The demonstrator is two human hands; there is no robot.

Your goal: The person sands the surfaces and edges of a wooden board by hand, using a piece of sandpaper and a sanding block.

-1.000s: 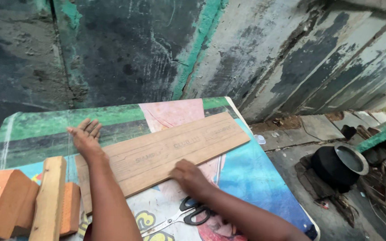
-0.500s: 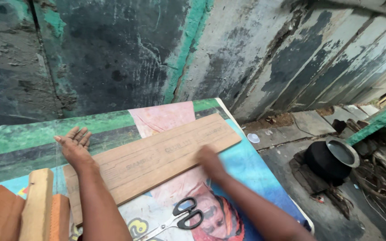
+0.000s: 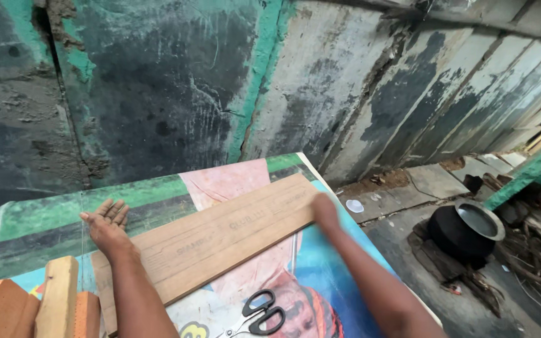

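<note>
head view: both hands flat and open on the wooden plank [image 3: 220, 241], left hand [image 3: 109, 226], right hand [image 3: 324, 211]; empty black pot [image 3: 464, 233] nearby

We're seeing a plank [image 3: 220, 241] of pale brown wood, matt, with fine straight grain and faint stamped markings. It sits on a glossy printed vinyl sheet [image 3: 158, 200] covering the table, slightly wrinkled. The blocks [image 3: 26, 307] at the corner look like raw wood too, one pale, the others reddish and smooth. Scissors [image 3: 259, 311] have shiny black plastic handles. The wall [image 3: 176, 87] is rough, cracked plaster with peeling green paint. The pot [image 3: 464, 230] looks like sooty black metal.
</note>
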